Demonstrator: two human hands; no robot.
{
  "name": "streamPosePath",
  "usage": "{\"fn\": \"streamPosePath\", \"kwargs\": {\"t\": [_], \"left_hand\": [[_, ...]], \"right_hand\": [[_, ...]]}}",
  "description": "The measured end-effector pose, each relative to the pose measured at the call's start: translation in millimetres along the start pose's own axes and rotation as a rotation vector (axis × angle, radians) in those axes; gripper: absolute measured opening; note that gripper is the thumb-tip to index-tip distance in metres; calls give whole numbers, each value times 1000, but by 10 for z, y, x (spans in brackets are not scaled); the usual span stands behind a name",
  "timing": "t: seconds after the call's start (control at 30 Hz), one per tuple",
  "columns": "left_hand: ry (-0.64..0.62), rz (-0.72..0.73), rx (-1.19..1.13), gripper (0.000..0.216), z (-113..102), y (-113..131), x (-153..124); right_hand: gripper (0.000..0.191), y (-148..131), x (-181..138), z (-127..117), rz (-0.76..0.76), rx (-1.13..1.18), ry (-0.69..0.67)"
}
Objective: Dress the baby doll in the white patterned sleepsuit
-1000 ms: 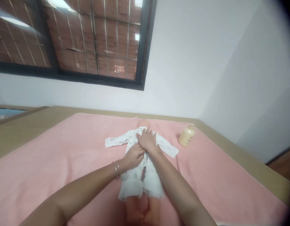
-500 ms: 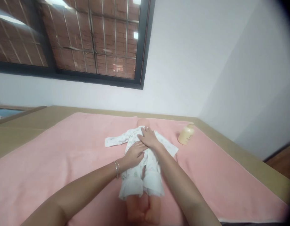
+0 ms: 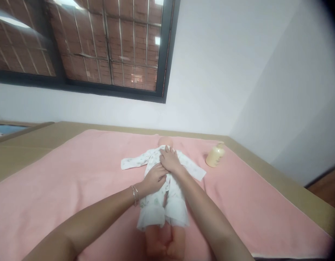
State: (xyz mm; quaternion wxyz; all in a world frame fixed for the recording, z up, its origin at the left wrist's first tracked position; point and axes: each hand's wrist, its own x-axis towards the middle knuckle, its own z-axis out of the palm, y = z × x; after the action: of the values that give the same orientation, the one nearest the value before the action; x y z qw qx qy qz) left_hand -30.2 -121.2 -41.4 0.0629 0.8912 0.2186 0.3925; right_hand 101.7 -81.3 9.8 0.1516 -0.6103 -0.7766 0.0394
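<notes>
A baby doll [image 3: 165,241] lies on its back on a pink towel [image 3: 75,188], wearing a white printed garment [image 3: 167,203] with sleeves spread to both sides. My left hand [image 3: 154,178], with bangles at the wrist, rests on the garment at the doll's belly, fingers curled on the cloth. My right hand [image 3: 170,160] lies flat on the doll's chest, just beyond the left hand and touching it. The doll's head [image 3: 165,141] shows just past my right fingers. Its bare legs stick out below the skirt hem.
A pale yellow lotion bottle [image 3: 215,155] lies on the towel to the right of the doll. The towel covers a tan surface [image 3: 26,145] set against a white wall. A dark-framed window [image 3: 83,47] is above left.
My right hand has slid slightly left and toward me on the doll's chest. My left hand's fingers have curled more onto the cloth.
</notes>
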Motion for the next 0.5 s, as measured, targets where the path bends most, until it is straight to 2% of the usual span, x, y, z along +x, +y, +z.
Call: {"fn": "streamPosePath", "kwargs": {"t": [0.1,0.17,0.3,0.4,0.5], "left_hand": [[13,-56,0,30,-8,20,-1],[8,-66,3,32,-17,31,9],[-25,-2,11,45,-25,25,31],[-12,11,30,46,-20,13,33],[-16,11,19,44,-25,16,32]], "right_hand": [[46,-118,-64,-51,-183,29,-121],[45,-115,-47,-73,-211,49,-134],[43,60,76,-35,-109,94,12],[43,157,129,20,-3,105,130],[43,107,80,28,103,48,159]]}}
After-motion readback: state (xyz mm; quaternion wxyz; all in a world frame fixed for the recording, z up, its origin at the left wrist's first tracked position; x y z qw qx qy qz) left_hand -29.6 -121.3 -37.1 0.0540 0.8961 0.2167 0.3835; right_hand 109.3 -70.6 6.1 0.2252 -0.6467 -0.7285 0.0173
